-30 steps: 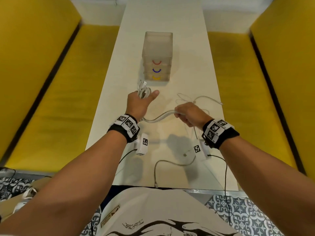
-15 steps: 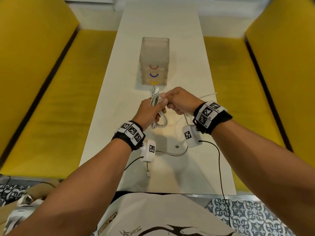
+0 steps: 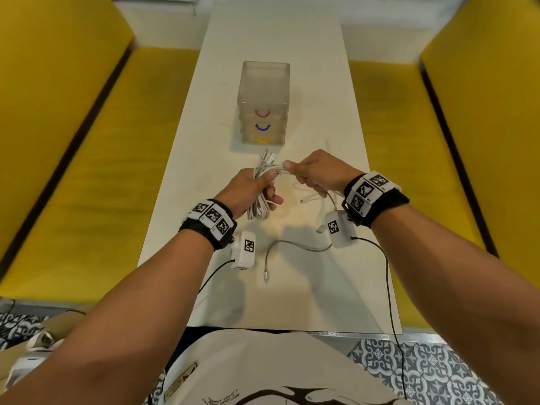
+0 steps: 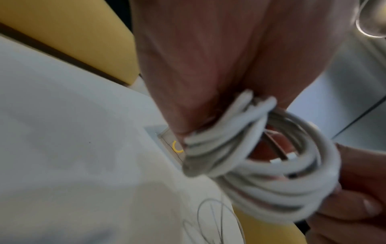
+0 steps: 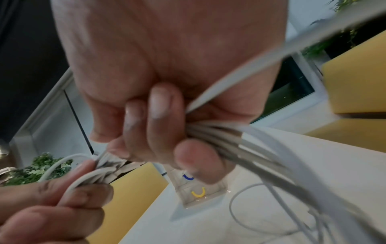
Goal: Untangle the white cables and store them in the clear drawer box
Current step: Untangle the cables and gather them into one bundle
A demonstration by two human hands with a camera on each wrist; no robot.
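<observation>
My left hand (image 3: 254, 190) grips a coiled bundle of white cable (image 3: 261, 197), held above the white table (image 3: 321, 112); the coil (image 4: 261, 165) fills the left wrist view. My right hand (image 3: 309, 173) is closed round the strands (image 5: 219, 137) running out of that bundle, just to its right. More loose white cable (image 3: 312, 197) hangs below the right hand. A separate thin cable (image 3: 295, 247) lies on the table nearer me. The clear drawer box (image 3: 264, 100), with red, blue and yellow handles, stands closed beyond both hands.
Yellow bench seats (image 3: 102, 171) flank the narrow table on both sides. Black wires (image 3: 388, 276) run from the wrist cameras toward me over the near table edge. Patterned floor tiles (image 3: 409, 372) show below the table.
Both hands came together from apart, then the right hand drew slightly right. The coiled bundle in the left hand grew as loose cable was gathered off the table.
</observation>
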